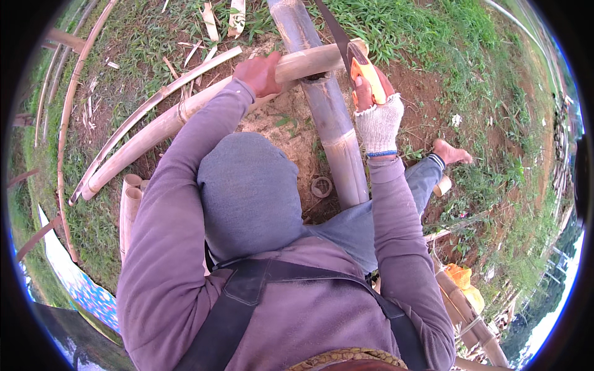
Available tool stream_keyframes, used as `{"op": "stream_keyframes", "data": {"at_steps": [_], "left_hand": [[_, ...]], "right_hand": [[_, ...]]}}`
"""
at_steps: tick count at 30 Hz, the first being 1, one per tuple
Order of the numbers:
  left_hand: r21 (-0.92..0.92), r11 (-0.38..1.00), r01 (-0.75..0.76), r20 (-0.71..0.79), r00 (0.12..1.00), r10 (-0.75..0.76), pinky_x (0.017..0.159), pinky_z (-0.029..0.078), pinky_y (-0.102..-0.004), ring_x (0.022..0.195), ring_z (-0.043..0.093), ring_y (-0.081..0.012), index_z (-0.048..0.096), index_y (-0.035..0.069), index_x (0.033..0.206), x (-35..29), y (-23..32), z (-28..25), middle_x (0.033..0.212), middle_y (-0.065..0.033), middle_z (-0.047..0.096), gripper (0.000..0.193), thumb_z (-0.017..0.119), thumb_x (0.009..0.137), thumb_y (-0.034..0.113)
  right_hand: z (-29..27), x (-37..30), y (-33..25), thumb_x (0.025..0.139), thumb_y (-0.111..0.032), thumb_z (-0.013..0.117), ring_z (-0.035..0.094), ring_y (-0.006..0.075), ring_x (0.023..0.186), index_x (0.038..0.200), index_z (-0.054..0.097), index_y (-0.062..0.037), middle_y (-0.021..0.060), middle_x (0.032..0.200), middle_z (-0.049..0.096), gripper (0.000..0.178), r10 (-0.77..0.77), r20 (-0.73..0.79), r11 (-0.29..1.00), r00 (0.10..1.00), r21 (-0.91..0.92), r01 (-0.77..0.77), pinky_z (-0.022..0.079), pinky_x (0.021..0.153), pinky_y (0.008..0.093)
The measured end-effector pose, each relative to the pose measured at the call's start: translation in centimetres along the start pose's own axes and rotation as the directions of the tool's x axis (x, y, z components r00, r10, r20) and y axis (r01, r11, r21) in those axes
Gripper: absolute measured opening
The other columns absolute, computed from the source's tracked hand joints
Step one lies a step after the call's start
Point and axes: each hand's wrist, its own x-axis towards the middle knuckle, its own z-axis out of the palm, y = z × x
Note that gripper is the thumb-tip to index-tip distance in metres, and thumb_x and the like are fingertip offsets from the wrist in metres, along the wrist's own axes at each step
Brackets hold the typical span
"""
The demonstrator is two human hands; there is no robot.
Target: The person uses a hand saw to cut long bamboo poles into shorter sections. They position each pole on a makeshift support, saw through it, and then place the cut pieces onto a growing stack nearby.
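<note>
My left hand (260, 74) is bare and presses down on a long pale bamboo pole (185, 111) that lies across a thicker grey bamboo pole (331, 130). My right hand (377, 114) wears a white fingerless knit glove and grips the orange handle of a hand saw (365, 74). The saw's dark blade (331, 28) rises up and to the left from the handle. It meets the pale pole near its cut end (356, 49). Both arms are in purple sleeves. My raised knee (247, 191) in grey trousers hides the ground between the poles.
A thin split bamboo strip (142, 114) runs beside the pale pole. Short bamboo sections (129, 210) stand at the left, and a small cut ring (321, 186) lies by the thick pole. My bare foot (451, 153) rests on the dirt at right. Grass surrounds the dirt patch.
</note>
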Motion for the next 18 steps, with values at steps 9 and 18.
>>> {"op": "stream_keyframes", "data": {"at_steps": [9,18], "left_hand": [[-0.022,1.0,-0.001,0.019,1.0,0.002,0.09,0.064,-0.0526,0.094,0.079,-0.0402,0.058,0.008,0.131,-0.3,-1.7,1.3,0.102,-0.0212,0.078,0.067,0.088,0.085,0.046],[-0.035,0.999,-0.002,0.037,0.999,0.004,0.088,0.061,-0.0558,0.098,0.078,-0.0458,0.059,0.009,0.129,0.1,-1.6,0.0,0.105,-0.0232,0.079,0.066,0.086,0.077,0.039]], "right_hand": [[-12.4,-18.0,-0.5,0.108,-0.029,0.069,0.077,0.026,0.11,0.147,0.059,0.01,0.0203,0.127,0.077,0.056,0.321,0.152,0.94,0.935,0.07,-0.334,0.06,0.094,0.0372],[-1.9,-3.6,-0.4,0.106,-0.021,0.075,0.079,0.0288,0.1,0.137,0.07,0.0027,0.0205,0.114,0.079,0.039,-0.087,-0.006,0.994,0.996,-0.06,0.086,0.06,0.088,0.0367]]}}
